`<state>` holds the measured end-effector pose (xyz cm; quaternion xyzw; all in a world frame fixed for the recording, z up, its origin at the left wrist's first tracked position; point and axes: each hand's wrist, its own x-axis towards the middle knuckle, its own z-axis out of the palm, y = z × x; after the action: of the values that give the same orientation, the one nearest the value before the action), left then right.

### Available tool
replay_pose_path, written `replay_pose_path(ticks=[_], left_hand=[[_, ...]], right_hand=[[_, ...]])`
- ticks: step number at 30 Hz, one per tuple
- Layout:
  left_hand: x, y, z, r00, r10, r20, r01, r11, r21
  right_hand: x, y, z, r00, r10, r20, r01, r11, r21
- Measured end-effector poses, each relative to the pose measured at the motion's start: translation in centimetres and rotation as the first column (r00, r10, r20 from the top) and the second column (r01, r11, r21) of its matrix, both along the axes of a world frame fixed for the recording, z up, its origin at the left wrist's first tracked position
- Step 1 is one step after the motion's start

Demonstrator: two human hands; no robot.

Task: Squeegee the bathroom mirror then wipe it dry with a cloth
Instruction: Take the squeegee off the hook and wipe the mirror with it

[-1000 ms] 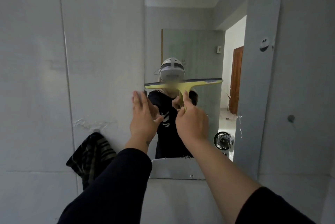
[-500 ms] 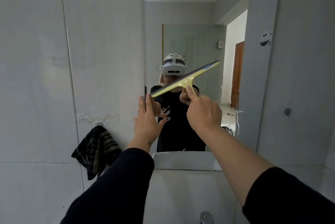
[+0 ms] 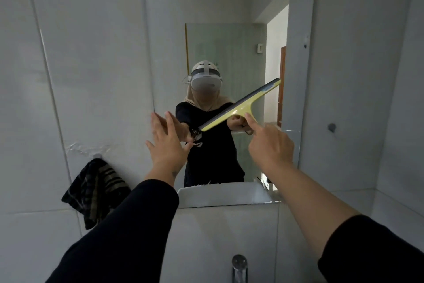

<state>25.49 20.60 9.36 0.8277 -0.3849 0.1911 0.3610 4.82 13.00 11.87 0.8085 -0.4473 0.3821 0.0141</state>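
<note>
A tall frameless mirror (image 3: 206,19) hangs on the grey tiled wall ahead. My right hand (image 3: 270,145) grips the handle of a yellow squeegee (image 3: 241,106), index finger stretched along it. The blade is tilted, right end high, over the mirror's middle right; whether it touches the glass I cannot tell. My left hand (image 3: 167,142) is open with fingers spread, at the mirror's left edge, holding nothing. A dark striped cloth (image 3: 94,191) hangs from a wall hook to the lower left of the mirror.
A chrome tap (image 3: 239,266) pokes up at the bottom centre under the mirror. A small hook (image 3: 332,127) sits on the wall to the right. The mirror reflects a person in dark clothes and a doorway.
The squeegee has tilted from level to slanted and moved right and down across the mirror. My right hand went with it. The view has dropped, bringing the tap into sight.
</note>
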Motion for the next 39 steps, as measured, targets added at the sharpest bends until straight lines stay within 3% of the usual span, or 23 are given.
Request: replay_pose_path(ticks=[8,23,30,39], left_hand=[[0.4,-1.2,-0.5,1.000,0.000,-0.003,-0.001,0.995,-0.099],[0.9,-0.9,-0.9,0.999,-0.003,0.032,0.006,0.998,-0.065],[1.9,0.3,-1.6,0.997,-0.060,0.058,0.062,0.998,-0.026],[2.8,2.1,-7.7,0.994,-0.070,-0.078,0.076,0.995,0.072]], right_hand=[[-2.0,-1.6,-1.4,0.996,0.000,0.092,-0.007,0.997,0.079],[-0.2,0.0,-6.4,0.897,-0.035,0.441,-0.134,0.929,0.345],[3.3,2.2,-8.3,0.863,-0.007,0.506,-0.194,0.919,0.344],[7.6,4.2,-10.0,0.809,0.041,0.586,-0.264,0.916,0.301]])
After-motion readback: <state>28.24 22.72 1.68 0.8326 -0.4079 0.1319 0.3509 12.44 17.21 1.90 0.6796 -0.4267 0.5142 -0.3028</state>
